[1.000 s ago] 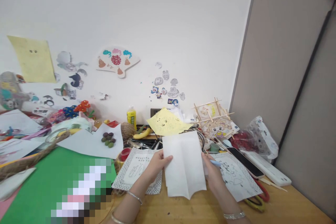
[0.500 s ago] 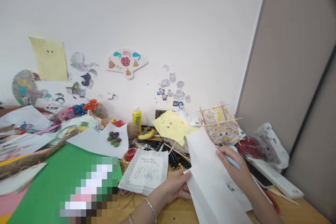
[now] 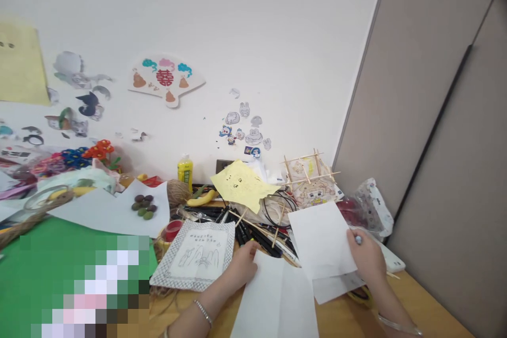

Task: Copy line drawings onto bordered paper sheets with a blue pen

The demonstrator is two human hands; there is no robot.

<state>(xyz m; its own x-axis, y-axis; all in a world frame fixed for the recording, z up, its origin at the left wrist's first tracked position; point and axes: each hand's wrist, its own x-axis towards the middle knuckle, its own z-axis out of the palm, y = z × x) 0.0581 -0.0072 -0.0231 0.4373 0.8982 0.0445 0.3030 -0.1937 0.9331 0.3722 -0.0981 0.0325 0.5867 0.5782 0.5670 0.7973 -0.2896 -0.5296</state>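
I see the left hand (image 3: 243, 264) pinch a long white paper (image 3: 279, 296), six o'clock.
Right hand (image 3: 367, 257) pinches another white paper (image 3: 320, 237), five o'clock.

1. Two hands: left hand (image 3: 244, 265), lower centre; right hand (image 3: 368, 259), lower right.
2. Two white sheets (image 3: 279, 298), one at each hand.
3. Two yellow papers (image 3: 241, 184), far left and centre.
4. One fan-shaped cutout (image 3: 165, 78), upper left.
5. One yellow bottle (image 3: 185, 172), left of centre.
6. About seven small fruits (image 3: 147, 215), lower left.
7. Dark pens (image 3: 264, 240), centre: too overlapped to count.
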